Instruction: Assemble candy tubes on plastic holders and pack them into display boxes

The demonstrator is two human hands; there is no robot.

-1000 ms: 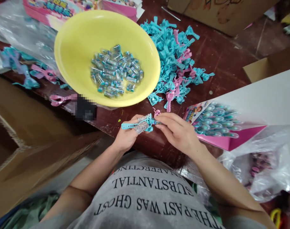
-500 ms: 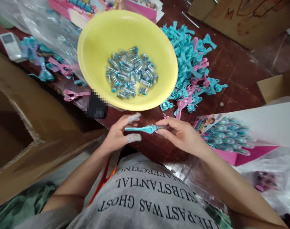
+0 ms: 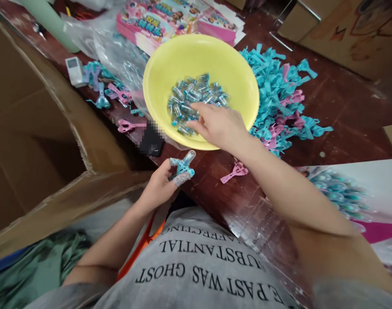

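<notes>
My left hand (image 3: 162,182), with grey tape on thumb and forefinger, grips a teal plastic toy piece (image 3: 184,169) just in front of the bowl. A clear rounded tube (image 3: 189,158) sticks up from the piece. My right hand (image 3: 220,124) reaches over the near rim of a yellow bowl (image 3: 200,45). Its thumb and forefinger are apart, at a heap of small clear vials with teal ends (image 3: 179,111); the other fingers are partly hidden. A single pink plastic piece (image 3: 235,171) lies on the table below my right forearm.
A pile of teal and pink plastic pieces (image 3: 269,90) spreads right of the bowl. At the right, a white and magenta box (image 3: 379,231) holds several clear-topped toys. Printed boxes (image 3: 157,25) and a plastic bag (image 3: 108,47) sit behind. An open carton (image 3: 83,146) borders the left.
My right hand has left the teal piece and moved up into the bowl. The piece stays in my left hand, now turned with its clear tube upward. The view has shifted left.
</notes>
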